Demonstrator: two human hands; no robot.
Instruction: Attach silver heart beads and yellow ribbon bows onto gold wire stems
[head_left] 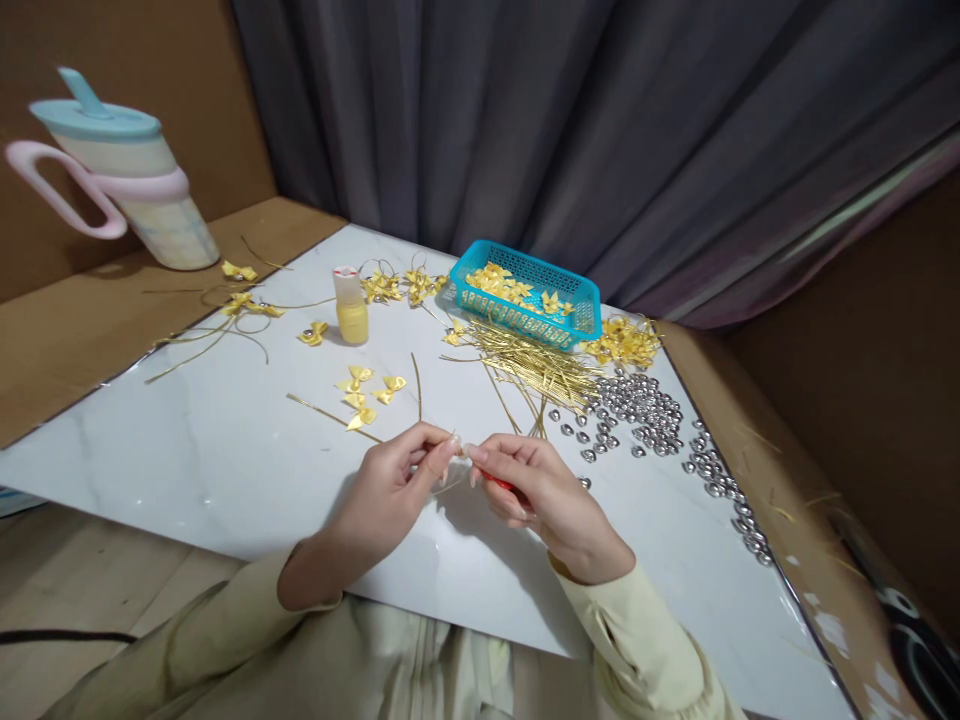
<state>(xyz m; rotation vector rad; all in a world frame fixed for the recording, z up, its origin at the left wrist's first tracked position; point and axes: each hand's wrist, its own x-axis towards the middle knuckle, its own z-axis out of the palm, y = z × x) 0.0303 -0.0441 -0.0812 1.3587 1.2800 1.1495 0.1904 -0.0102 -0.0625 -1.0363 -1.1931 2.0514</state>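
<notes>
My left hand [405, 485] and my right hand [536, 490] meet fingertip to fingertip above the white board [300, 510]. Both are closed in a pinch. Something tiny sits between the fingertips, too covered to name; a thin strand shows just below. Against my right palm, under the fingers, lies a red object [498, 482], mostly hidden. Nearest on the board are several yellow ribbon bows [388, 388] and loose gold twist ties [330, 415]. Silver heart-shaped beads [649, 410] are spread to the right of my right hand.
A turquoise basket [592, 305] of yellow bows stands at the back, with a heap of gold ties [532, 360] before it. A small yellow bottle [352, 315] stands upright left of it. At far left is a tumbler [169, 220]; at lower right, black-handled scissors [919, 640].
</notes>
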